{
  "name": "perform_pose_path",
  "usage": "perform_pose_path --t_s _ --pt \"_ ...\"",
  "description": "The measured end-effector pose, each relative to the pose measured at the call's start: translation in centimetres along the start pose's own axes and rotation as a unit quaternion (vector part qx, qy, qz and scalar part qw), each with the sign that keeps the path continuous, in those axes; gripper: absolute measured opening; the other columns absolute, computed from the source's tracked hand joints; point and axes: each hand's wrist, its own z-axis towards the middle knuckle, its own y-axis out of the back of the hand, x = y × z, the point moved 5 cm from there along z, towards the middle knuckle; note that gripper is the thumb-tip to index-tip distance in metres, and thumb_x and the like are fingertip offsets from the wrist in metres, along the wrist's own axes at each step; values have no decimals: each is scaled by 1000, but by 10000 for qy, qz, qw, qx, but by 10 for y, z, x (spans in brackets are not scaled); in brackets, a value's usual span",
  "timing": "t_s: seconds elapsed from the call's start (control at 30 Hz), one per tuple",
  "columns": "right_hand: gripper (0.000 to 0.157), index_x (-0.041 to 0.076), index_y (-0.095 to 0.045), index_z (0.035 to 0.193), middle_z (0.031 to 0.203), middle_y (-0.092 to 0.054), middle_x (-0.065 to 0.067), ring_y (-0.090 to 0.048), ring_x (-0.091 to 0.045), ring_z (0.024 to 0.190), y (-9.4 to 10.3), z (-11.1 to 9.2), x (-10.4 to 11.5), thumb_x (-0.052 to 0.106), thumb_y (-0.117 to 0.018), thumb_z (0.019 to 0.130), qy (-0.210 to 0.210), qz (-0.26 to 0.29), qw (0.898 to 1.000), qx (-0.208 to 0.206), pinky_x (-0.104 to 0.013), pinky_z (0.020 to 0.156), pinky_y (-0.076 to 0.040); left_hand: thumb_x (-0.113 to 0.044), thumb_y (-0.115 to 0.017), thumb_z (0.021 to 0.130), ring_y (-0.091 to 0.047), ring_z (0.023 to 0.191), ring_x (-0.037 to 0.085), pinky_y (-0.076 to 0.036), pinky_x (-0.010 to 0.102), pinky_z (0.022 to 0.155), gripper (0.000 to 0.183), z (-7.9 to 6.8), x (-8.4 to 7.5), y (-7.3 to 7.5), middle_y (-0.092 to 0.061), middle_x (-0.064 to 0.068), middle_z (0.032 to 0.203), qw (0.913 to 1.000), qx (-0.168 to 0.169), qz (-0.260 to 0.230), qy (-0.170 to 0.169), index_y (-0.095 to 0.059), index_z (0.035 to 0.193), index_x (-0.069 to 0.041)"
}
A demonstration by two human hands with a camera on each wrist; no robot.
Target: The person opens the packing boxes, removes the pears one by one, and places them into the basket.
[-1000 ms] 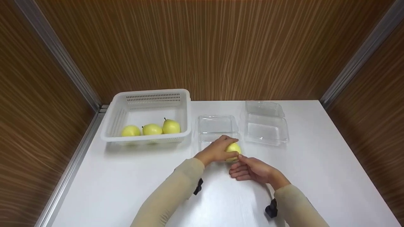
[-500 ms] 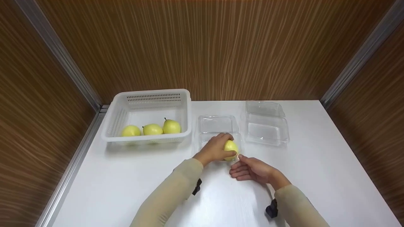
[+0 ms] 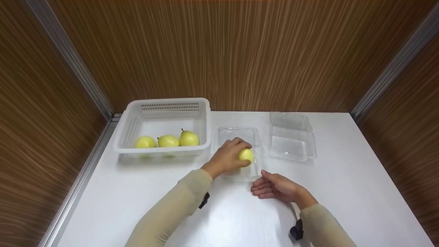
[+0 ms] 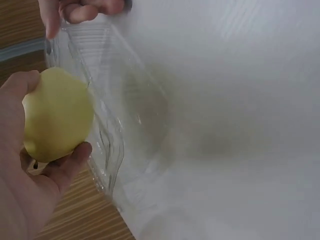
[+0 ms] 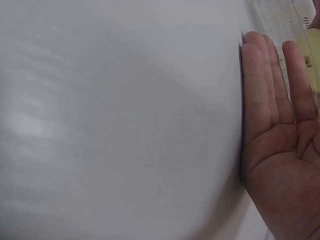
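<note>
My left hand (image 3: 226, 156) grips a yellow-green pear (image 3: 246, 155) between thumb and fingers, over a clear clamshell box (image 3: 260, 163) that lies with its lid unfolded away from me. In the left wrist view the same pear (image 4: 59, 115) is seen above the box's clear wall, its dark stem pointing down by the fingers. Near the box's front right corner, my right hand (image 3: 279, 187) lies on its side with palm facing left, fingers straight and thumb raised at the rim. The right wrist view shows this hand (image 5: 280, 145) holding nothing.
A white perforated basket (image 3: 118, 140) stands at the left with a round pear (image 3: 145, 142), a lying pear (image 3: 168, 141) and an upright pear (image 3: 189, 138) along its near side. Behind my right hand is another unfolded clear box (image 3: 293, 142). Wood-grain panels (image 3: 219, 55) enclose the white table.
The pear in my left hand has moved left and a little away from me, showing more of the box under it. My right hand stays in place.
</note>
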Motion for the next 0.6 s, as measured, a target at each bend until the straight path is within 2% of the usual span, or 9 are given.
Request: perform_pose_path --t_s 0.27,0.43,0.6 --pt "61 -5 -62 122 121 -68 -19 -67 -30 114 -1 0 1 49 -38 105 40 -5 10000 47 -40 97 -54 -42 -72 88 -52 114 21 -50 35 93 49 -3 10 54 -55 -2 132 9976 -565 275 -293 -61 132 -24" --pt "62 -4 -63 122 122 -68 -19 -67 -30 114 0 3 2 50 -39 104 69 -71 9999 82 -39 97 -54 -40 -72 88 -52 111 21 -49 35 93 47 -5 21 84 -54 -2 132 9944 -949 377 -263 -62 131 -23" --pt "62 -4 -63 121 122 -68 -20 -67 -30 113 1 6 2 51 -40 104 61 -101 9999 108 -40 97 -54 -38 -73 88 -52 111 23 -49 38 93 45 -8 32 106 -54 -1 132 9903 -1295 467 -184 -63 129 -23"
